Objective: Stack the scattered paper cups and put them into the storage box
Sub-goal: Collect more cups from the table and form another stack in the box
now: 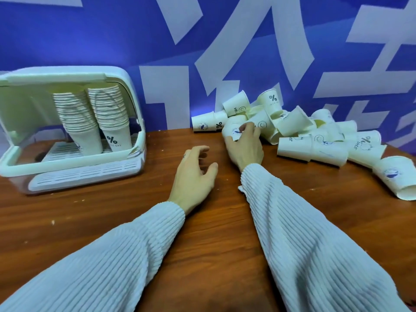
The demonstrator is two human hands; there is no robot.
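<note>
A heap of white printed paper cups lies on its side along the wall at the back right of the wooden table. My right hand grips one cup at the heap's left end, fingers curled round it. My left hand hovers over the table beside it, fingers loosely bent and holding nothing. At the left stands the white storage box with its lid raised. Inside it two tall stacks of cups stand side by side.
A blue wall with large white shapes rises right behind the table. One cup lies near the right edge. A slatted white tray forms the box floor at its front.
</note>
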